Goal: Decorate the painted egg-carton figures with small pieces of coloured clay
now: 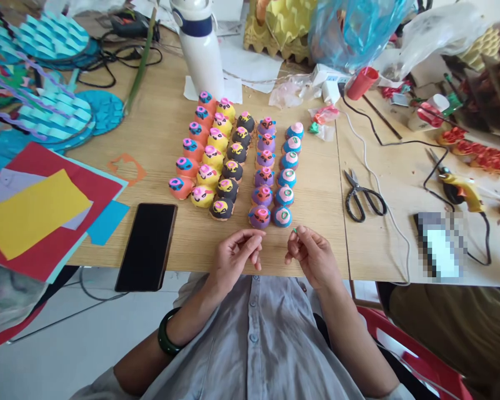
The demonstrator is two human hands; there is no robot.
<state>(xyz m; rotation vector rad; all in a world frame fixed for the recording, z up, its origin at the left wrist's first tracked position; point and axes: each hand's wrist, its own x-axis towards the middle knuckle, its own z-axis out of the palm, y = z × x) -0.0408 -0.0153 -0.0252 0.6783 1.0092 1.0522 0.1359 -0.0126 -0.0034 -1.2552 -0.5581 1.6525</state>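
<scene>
My right hand (314, 256) is closed in a pinch, with a tiny green bit of modelling clay (295, 229) between thumb and fingertips. Beside it, my left hand (235, 255) has its fingers curled and thumb pressed near the index finger; whether anything is in them is too small to make out. Just beyond the hands stand rows of painted domes decorated with clay. Closest are a purple dome (259, 217) with an orange and blue face and a blue dome (282, 216) with a pink top and a green ring. Other rows are black, yellow and orange.
A phone (146, 247) and coloured sheets (37, 211) lie to the left. Scissors (361, 197), a white cable (383, 194) and a yellow glue gun (462, 189) lie to the right. A white bottle (200, 55) stands behind the domes, near a green clay lump (314, 128).
</scene>
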